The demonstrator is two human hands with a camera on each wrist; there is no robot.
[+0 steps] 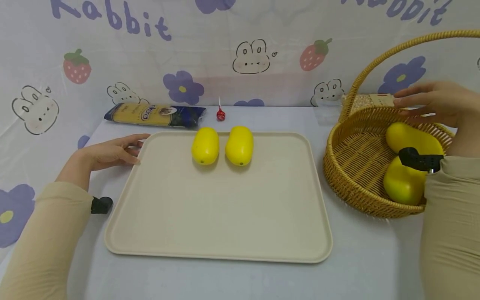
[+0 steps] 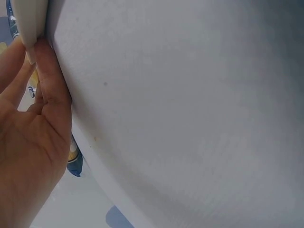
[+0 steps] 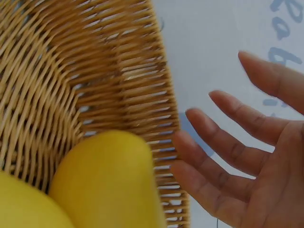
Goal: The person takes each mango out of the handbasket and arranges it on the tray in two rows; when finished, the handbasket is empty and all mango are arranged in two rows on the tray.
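My left hand (image 1: 112,153) holds the left edge of a beige rectangular tray (image 1: 217,212); the left wrist view shows the tray's edge between thumb and fingers. Two smooth yellow oval fruits, a left one (image 1: 205,146) and a right one (image 1: 239,146), lie side by side near the tray's far edge. On the right, my right hand (image 1: 438,102) hovers over the far right rim of a wicker basket (image 1: 348,193), its fingers spread and holding nothing. Inside the basket lie two larger yellow fruits, one elongated (image 3: 107,185) and the other rounder (image 1: 403,183), partly hidden by the wrist strap.
Behind the tray lie a blue and yellow packet (image 1: 150,115) and a red lollipop (image 1: 220,114). A clear bag of pale grains (image 1: 360,101) sits behind the basket, whose tall handle (image 1: 405,43) arches up. A printed cloth (image 1: 285,89) hangs at the back.
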